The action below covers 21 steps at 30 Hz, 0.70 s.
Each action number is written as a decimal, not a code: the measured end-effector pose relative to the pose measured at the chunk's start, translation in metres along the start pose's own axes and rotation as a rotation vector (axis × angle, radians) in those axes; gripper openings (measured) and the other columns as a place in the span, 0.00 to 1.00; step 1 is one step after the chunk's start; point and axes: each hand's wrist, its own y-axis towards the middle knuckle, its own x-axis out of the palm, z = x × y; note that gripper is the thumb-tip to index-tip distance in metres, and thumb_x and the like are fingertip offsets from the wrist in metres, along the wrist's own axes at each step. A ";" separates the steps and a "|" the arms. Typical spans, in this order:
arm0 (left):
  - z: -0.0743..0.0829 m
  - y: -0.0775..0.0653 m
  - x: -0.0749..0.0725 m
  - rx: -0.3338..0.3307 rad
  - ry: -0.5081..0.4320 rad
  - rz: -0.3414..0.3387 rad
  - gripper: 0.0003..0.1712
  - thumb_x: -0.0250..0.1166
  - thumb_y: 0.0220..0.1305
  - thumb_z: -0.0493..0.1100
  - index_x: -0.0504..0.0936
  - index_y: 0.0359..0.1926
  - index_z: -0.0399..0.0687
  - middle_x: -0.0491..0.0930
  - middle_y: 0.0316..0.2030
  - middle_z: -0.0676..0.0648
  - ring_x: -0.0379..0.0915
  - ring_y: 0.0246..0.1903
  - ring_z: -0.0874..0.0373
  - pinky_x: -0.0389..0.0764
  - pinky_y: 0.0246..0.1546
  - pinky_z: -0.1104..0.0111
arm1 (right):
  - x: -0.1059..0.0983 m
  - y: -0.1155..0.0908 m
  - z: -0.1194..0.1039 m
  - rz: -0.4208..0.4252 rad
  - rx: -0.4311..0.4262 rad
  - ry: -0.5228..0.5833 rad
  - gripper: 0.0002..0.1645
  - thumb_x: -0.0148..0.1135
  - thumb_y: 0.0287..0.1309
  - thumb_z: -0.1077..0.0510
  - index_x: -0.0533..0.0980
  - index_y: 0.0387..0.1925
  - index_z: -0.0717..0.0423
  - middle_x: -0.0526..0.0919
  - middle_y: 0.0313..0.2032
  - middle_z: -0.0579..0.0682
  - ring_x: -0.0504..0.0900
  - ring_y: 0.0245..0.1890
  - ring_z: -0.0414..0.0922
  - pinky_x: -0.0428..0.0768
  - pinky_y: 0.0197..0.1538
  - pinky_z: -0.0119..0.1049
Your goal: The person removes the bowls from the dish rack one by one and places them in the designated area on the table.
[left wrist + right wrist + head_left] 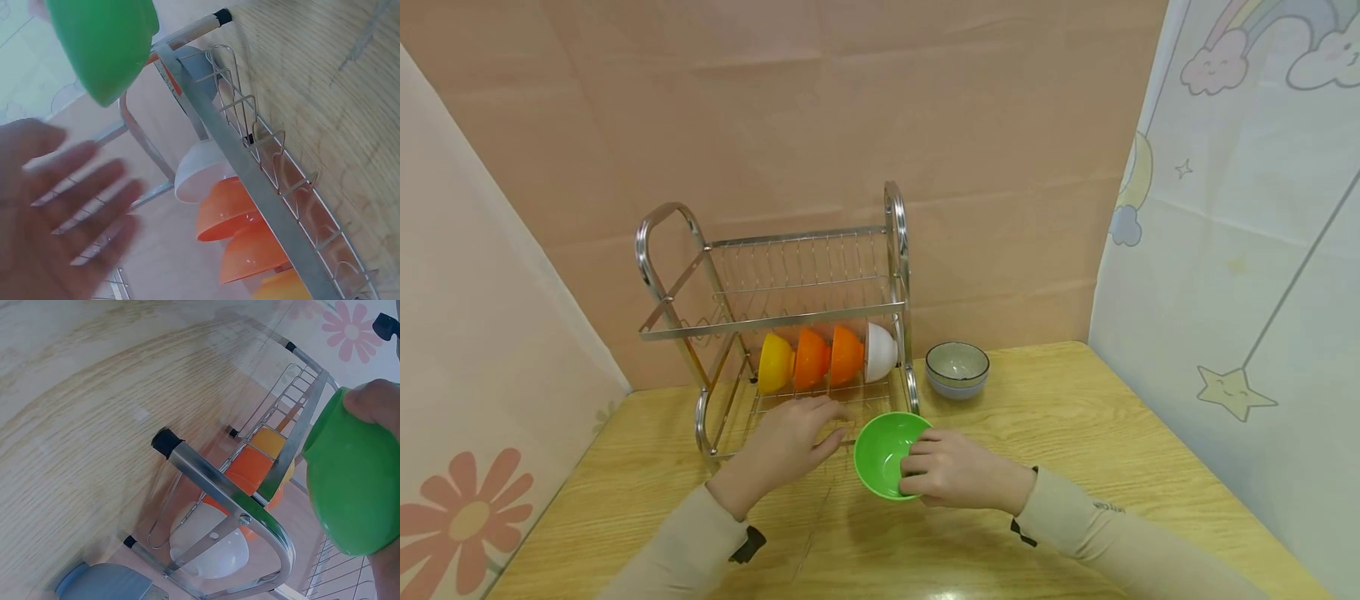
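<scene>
A green bowl (880,457) is tilted in front of the rack, and my right hand (953,469) grips its right rim, fingers over the inside. In the right wrist view the thumb presses the outside of the green bowl (356,481). My left hand (793,442) hovers left of the bowl, apart from it, fingers loosely bent and holding nothing. Behind the hands is a two-tier metal dish rack (775,320). On its lower tier a yellow bowl (775,364), two orange bowls, one the left orange bowl (811,360), and a white bowl (880,353) stand on edge in a row.
Right of the rack, a grey-green bowl with a dark rim (957,363) sits in a bluish bowl (957,389) on the wooden table (1045,467). The rack's upper tier (805,267) overhangs the row of bowls. Fabric walls stand behind and at both sides.
</scene>
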 end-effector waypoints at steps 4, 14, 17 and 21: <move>0.000 -0.006 -0.001 -0.243 -0.152 -0.381 0.17 0.63 0.66 0.52 0.81 0.49 0.49 0.85 0.42 0.50 0.82 0.38 0.56 0.82 0.33 0.65 | 0.001 -0.001 0.000 -0.002 0.003 0.002 0.14 0.72 0.37 0.57 0.79 0.29 0.39 0.81 0.30 0.34 0.80 0.32 0.34 0.77 0.46 0.28; 0.003 -0.018 0.009 -0.405 -0.276 -0.834 0.23 0.64 0.65 0.52 0.78 0.54 0.44 0.83 0.44 0.47 0.79 0.44 0.53 0.79 0.48 0.56 | -0.001 -0.001 0.000 0.009 0.004 0.002 0.14 0.72 0.36 0.57 0.79 0.29 0.40 0.80 0.29 0.35 0.79 0.31 0.34 0.77 0.45 0.28; 0.003 -0.019 0.011 -0.401 -0.274 -0.832 0.23 0.64 0.65 0.53 0.78 0.55 0.45 0.83 0.44 0.48 0.79 0.44 0.54 0.79 0.47 0.56 | -0.001 -0.002 0.000 0.008 0.005 0.003 0.14 0.73 0.36 0.57 0.79 0.29 0.40 0.80 0.29 0.35 0.79 0.31 0.34 0.77 0.45 0.28; 0.002 -0.019 0.013 -0.396 -0.270 -0.837 0.23 0.63 0.65 0.54 0.78 0.55 0.46 0.83 0.43 0.49 0.79 0.44 0.55 0.79 0.47 0.57 | -0.002 -0.002 0.001 0.007 0.012 0.008 0.15 0.73 0.36 0.57 0.78 0.29 0.40 0.80 0.29 0.35 0.79 0.31 0.34 0.77 0.46 0.28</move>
